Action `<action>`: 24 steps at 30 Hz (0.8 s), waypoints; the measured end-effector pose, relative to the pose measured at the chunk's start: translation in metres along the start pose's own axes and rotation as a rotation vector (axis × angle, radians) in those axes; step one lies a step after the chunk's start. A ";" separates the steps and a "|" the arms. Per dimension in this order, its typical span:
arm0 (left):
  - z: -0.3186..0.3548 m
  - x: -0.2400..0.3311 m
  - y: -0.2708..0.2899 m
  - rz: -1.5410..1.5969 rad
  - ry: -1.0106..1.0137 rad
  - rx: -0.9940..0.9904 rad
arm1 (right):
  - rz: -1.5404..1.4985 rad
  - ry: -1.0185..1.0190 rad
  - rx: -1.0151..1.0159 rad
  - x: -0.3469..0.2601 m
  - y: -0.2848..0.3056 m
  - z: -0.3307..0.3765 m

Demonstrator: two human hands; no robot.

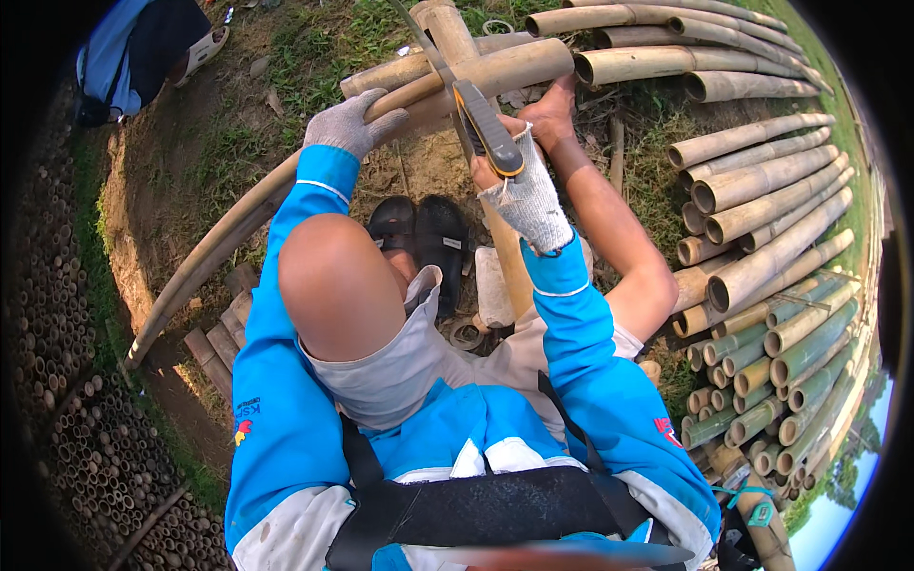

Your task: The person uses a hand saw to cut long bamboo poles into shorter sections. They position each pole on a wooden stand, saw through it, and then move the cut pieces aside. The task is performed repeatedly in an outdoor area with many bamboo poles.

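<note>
A long bamboo pole (228, 224) slants from the lower left up to the top middle, across other bamboo pieces that cross beneath it. My left hand (347, 126), in a grey knit glove, is closed round the pole. In my right hand (526, 198) is a hand saw (488, 130) with a black and yellow handle. Its glove leaves some fingertips bare. The saw blade runs up across the pole, just right of my left hand; whether it has cut into the bamboo I cannot tell. My bare foot (552, 109) is beside the pole's thick right end.
Stacked bamboo poles (762, 200) lie at the right, some green. Many cut bamboo ends (86, 428) are piled at the left. Black sandals (441, 243) and a pale block (493, 288) sit between my legs. Part of another person in blue cloth (119, 52) shows at the top left.
</note>
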State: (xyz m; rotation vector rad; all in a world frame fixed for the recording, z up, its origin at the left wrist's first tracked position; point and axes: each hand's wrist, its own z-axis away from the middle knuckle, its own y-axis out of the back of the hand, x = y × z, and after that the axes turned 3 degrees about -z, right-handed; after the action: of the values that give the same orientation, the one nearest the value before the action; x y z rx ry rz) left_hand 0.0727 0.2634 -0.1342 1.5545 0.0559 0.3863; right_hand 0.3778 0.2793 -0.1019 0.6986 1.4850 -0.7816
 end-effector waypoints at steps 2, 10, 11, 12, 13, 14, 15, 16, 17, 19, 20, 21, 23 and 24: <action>0.002 0.002 0.003 0.000 -0.001 -0.026 | 0.132 0.063 0.023 0.001 0.000 0.005; 0.003 0.000 0.004 0.052 0.007 -0.056 | 0.271 0.115 0.093 0.009 0.021 0.186; 0.006 0.000 0.003 0.057 0.000 -0.056 | 0.297 0.152 0.112 0.008 0.023 0.183; 0.006 0.000 0.001 0.059 -0.012 -0.046 | 0.406 0.153 0.197 0.009 0.019 0.175; 0.006 -0.001 0.001 0.062 -0.023 -0.024 | 0.357 0.052 0.150 0.011 0.018 0.159; 0.006 -0.004 -0.001 0.081 -0.042 0.022 | 0.352 0.045 0.139 0.010 0.013 0.150; 0.006 -0.009 -0.001 0.091 -0.035 0.007 | 0.347 0.038 0.127 0.011 0.011 0.139; 0.003 -0.019 0.001 0.085 -0.030 -0.033 | 0.399 0.109 0.174 0.012 0.006 0.132; -0.001 -0.031 0.004 0.091 -0.042 -0.065 | 0.482 0.114 0.192 0.014 0.003 0.127; -0.007 -0.059 0.006 0.135 -0.035 -0.096 | 0.426 0.189 0.230 0.019 0.000 0.130; -0.010 -0.079 0.013 0.166 -0.171 -0.094 | 0.455 0.294 0.227 0.021 0.000 0.134; -0.011 -0.091 0.016 0.166 -0.049 -0.067 | 0.524 0.247 0.291 0.024 0.000 0.139; -0.005 -0.096 0.013 0.129 0.005 0.036 | 0.217 0.009 0.310 0.027 -0.001 0.144; -0.002 -0.091 0.009 0.112 -0.056 0.143 | 0.145 -0.036 0.324 0.027 -0.002 0.145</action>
State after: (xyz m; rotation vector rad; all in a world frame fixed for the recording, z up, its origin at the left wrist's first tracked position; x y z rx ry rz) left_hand -0.0149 0.2401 -0.1438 1.7139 -0.0483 0.4342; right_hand 0.4596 0.1599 -0.1309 1.0183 1.2715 -0.9277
